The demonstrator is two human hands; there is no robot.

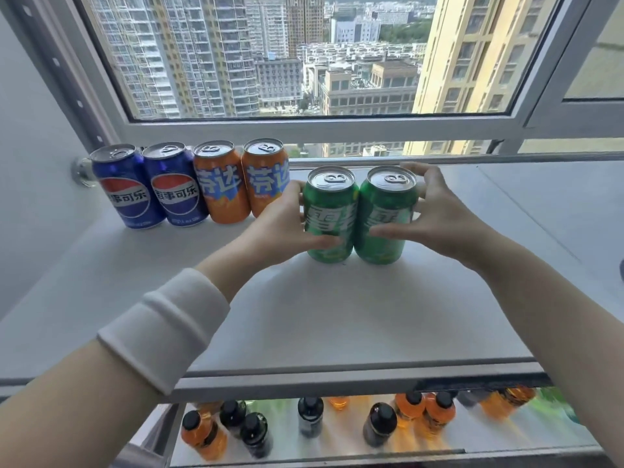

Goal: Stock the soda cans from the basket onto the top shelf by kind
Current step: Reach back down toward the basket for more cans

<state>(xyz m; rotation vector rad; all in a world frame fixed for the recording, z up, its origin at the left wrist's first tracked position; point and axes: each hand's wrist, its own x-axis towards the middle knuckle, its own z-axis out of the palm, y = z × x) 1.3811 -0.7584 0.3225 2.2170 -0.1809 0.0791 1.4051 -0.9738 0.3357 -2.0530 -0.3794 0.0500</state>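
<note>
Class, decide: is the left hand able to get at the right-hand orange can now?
Likely yes for reach: the orange can stands just beside the left hand, nothing between. But its fingers grip a green can.

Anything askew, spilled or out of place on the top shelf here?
Nothing spilled or dented. The two green cans, one gripped by the left hand, one by the right hand, stand forward of the blue cans and orange cans on the top shelf.
</note>
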